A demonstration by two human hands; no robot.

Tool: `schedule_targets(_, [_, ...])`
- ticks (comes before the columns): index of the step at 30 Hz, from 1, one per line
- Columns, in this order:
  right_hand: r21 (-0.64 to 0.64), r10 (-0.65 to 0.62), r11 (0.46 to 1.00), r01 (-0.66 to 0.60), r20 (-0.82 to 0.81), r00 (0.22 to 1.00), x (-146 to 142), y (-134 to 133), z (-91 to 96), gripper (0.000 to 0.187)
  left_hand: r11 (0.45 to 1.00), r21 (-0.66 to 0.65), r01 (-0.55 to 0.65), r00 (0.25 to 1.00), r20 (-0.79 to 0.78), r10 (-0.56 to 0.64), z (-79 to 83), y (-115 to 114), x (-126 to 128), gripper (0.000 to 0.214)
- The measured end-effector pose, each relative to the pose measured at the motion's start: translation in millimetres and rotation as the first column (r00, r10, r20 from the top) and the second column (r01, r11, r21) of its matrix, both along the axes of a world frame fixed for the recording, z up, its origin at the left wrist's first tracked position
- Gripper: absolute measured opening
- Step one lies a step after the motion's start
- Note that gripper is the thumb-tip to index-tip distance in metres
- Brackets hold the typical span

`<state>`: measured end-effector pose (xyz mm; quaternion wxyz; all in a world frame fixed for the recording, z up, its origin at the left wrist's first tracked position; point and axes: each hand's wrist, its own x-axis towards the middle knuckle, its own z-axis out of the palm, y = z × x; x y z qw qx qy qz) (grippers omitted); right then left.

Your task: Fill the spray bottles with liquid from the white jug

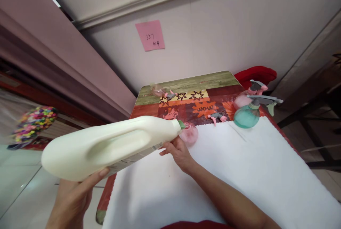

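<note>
My left hand (77, 193) is closed around the lower part of a large white plastic jug (119, 140), thumb along its side. The jug is tilted nearly level, its green spout (182, 125) at the mouth of a round pink spray bottle (189, 135) without its head. Beneath the jug's neck, my right hand (179, 153) has its fingers against the jug; some fingertips are hidden. No stream of liquid can be made out. A grey and pink spray head (217, 117) lies just right of the pink bottle.
A white cloth (213, 172) covers the near part of the patterned table (183, 96). At right stand a teal spray bottle (246, 117) and another pink one (241, 102). A clear pinkish spray bottle (159, 91) lies at the back left. A wall rises behind the table.
</note>
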<state>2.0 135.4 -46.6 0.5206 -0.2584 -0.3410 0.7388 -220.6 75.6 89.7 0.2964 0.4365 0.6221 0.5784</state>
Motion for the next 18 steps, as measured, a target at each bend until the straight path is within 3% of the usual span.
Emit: schedule_targets(18, [0.015, 0.000, 1.000, 0.000, 0.006, 1.000, 1.0, -0.1, 1.5, 0.047, 1.000, 0.022, 0.000, 1.000, -0.003, 0.000, -4.7, 0.8, -5.0, 0.081])
